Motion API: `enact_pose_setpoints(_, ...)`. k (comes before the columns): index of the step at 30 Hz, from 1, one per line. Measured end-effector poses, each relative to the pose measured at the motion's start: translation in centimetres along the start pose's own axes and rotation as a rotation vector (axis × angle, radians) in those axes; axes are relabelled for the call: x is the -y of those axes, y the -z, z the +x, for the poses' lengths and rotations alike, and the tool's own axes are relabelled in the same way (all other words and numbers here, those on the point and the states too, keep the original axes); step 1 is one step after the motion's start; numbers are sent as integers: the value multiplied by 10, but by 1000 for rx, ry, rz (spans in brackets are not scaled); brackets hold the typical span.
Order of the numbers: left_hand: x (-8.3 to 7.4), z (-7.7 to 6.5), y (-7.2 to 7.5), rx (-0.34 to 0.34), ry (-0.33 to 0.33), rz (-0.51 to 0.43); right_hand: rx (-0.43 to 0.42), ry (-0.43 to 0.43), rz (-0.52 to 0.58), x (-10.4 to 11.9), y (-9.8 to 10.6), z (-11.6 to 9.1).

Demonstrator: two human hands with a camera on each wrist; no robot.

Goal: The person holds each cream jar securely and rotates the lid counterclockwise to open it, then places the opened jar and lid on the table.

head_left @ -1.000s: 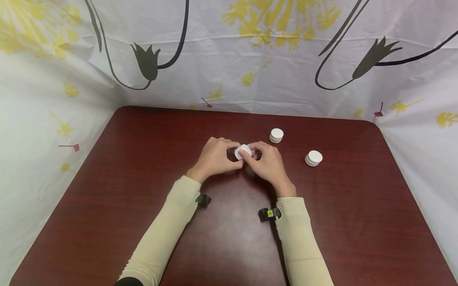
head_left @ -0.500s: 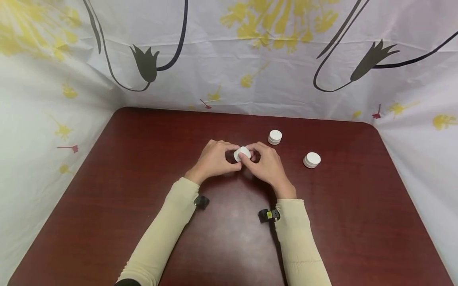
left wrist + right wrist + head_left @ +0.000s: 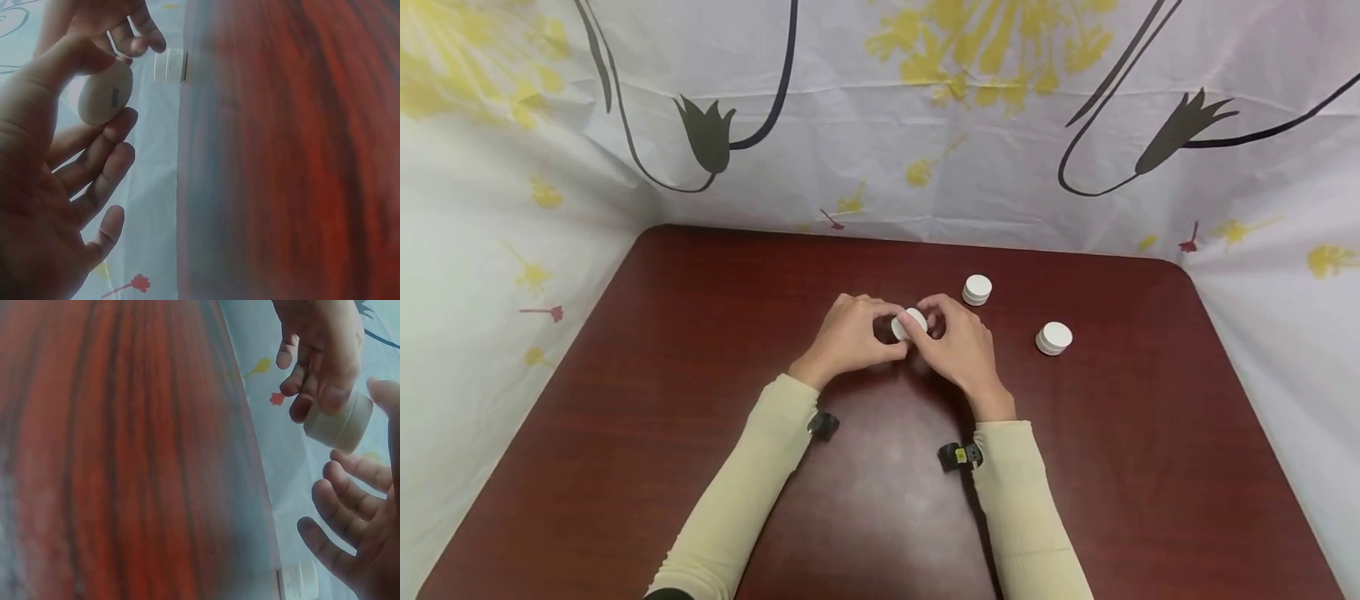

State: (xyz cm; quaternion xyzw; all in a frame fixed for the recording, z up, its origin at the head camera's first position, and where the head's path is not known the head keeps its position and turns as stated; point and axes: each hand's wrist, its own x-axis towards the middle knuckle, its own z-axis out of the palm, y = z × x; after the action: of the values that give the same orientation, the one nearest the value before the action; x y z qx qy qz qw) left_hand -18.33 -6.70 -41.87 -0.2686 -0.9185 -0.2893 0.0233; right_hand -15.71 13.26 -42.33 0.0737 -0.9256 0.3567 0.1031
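Note:
A small white round screw-lid jar (image 3: 918, 315) is held just above the table's middle. My left hand (image 3: 850, 333) pinches its lower part between thumb and fingers; the left wrist view shows small dark print on the jar's base (image 3: 105, 94). My right hand (image 3: 961, 343) is spread around the lid. Its thumb lies across the lid in the head view. In the right wrist view the right fingers (image 3: 350, 494) are loosely bent and parted, with gaps beside the lid (image 3: 355, 425). Whether a fingertip still touches it is hard to see.
Two more white lidded jars stand on the dark red table (image 3: 1150, 433): one jar (image 3: 977, 290) behind my right hand, another jar (image 3: 1054, 338) farther right. A patterned white cloth (image 3: 880, 125) hangs behind and beside the table. Each wrist carries a small black camera (image 3: 958, 456).
The right fingers have loosened and moved slightly apart from the lid, and the right thumb has shifted across its top. The left hand keeps its hold on the jar.

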Motion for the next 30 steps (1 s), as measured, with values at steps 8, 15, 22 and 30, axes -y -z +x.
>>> enact_pose_setpoints(8,0,1,-2,17,0,12,-33,32,8,-5,1,-3)
enact_pose_setpoints(15,-1,-1,-1,24,34,-14,0,40,22,-4,1,-2)
enact_pose_setpoints(22,-1,2,2,41,38,-10,4,26,17,0,4,0)
enact_pose_setpoints(30,1,-2,1,31,52,-23,16,25,4,0,1,2)
